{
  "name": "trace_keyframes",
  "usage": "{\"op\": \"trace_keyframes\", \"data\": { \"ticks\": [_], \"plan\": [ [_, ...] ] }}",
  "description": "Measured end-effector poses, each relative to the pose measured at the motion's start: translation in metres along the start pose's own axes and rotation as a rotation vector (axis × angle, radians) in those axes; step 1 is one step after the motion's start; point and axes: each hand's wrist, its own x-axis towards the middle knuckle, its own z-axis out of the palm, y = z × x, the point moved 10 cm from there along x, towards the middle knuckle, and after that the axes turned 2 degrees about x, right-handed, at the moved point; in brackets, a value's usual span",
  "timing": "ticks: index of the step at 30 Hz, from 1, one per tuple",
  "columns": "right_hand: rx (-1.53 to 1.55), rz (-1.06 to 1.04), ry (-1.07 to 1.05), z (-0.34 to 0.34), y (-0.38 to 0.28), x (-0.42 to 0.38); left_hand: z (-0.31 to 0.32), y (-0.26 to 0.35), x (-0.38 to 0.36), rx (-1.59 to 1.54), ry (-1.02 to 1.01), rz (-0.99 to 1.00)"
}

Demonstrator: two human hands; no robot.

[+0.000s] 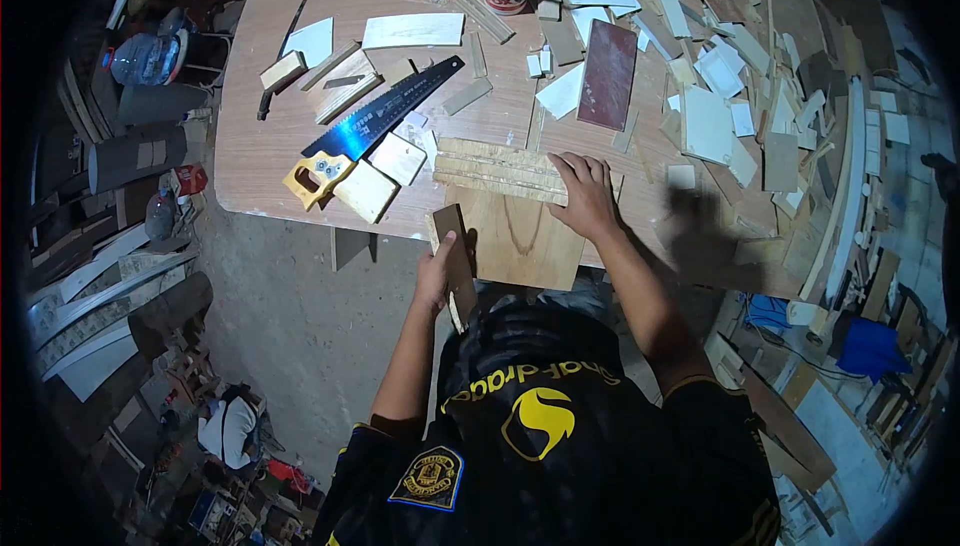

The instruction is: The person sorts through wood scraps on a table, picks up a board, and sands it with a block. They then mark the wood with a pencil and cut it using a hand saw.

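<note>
Wooden panel (520, 244): we're ideally bracing it steadily, left hand (432, 278) grasping a board (457, 251) beside it, right hand (587, 194) grasping a layered block (490, 168) beyond.

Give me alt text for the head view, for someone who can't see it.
The left hand grips a narrow brown board while the right hand grasps a pale, rough-faced wood strip near a plywood panel. On the worktable, a yellow-handled handsaw lies at left and scattered offcuts crowd the right.
</note>
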Motion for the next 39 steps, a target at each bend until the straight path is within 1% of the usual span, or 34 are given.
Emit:
{"op": "trace_keyframes", "data": {
  "ticks": [3, 7, 12, 14, 17, 19, 22, 26, 28, 29, 30, 32, 39],
  "plan": [
    [0.001, 0.016, -0.021, 0.001, 0.000, 0.000, -0.004, -0.005, 0.008, 0.039, -0.032, 0.003],
    [0.003, 0.028, -0.028, 0.002, 0.000, 0.001, 0.001, 0.000, 0.003, 0.018, -0.033, 0.018],
    [-0.030, 0.036, -0.013, -0.002, 0.000, 0.000, 0.001, 0.001, 0.001, 0.066, -0.026, -0.018],
    [-0.027, 0.010, 0.029, -0.009, -0.004, 0.003, 0.008, 0.007, -0.003, 0.065, -0.064, -0.002],
    [-0.016, 0.039, 0.055, -0.017, 0.000, 0.004, 0.010, 0.010, -0.003, 0.082, -0.066, 0.000],
    [-0.004, 0.053, 0.101, -0.021, 0.001, 0.004, 0.006, 0.009, -0.002, 0.042, -0.018, -0.012],
    [0.013, 0.033, 0.128, -0.024, 0.003, 0.004, 0.005, 0.008, -0.001, 0.043, -0.016, -0.024],
    [0.077, -0.010, 0.073, -0.017, -0.003, 0.002, 0.006, 0.009, -0.002, 0.058, -0.019, -0.034],
    [0.074, 0.020, 0.018, -0.008, -0.005, 0.002, 0.008, 0.015, -0.003, 0.110, -0.016, 0.004],
    [0.047, 0.039, 0.007, -0.006, -0.005, 0.002, 0.007, 0.012, -0.003, 0.091, 0.000, -0.029],
    [0.059, 0.029, 0.007, -0.004, -0.006, 0.004, 0.005, 0.012, -0.005, 0.123, 0.017, -0.025],
    [0.063, 0.056, 0.007, 0.000, -0.003, 0.002, 0.002, 0.004, 0.000, 0.047, 0.001, -0.062],
    [0.055, 0.022, 0.005, 0.001, 0.002, 0.004, 0.004, 0.007, -0.003, 0.045, -0.003, -0.053]
  ]
}}
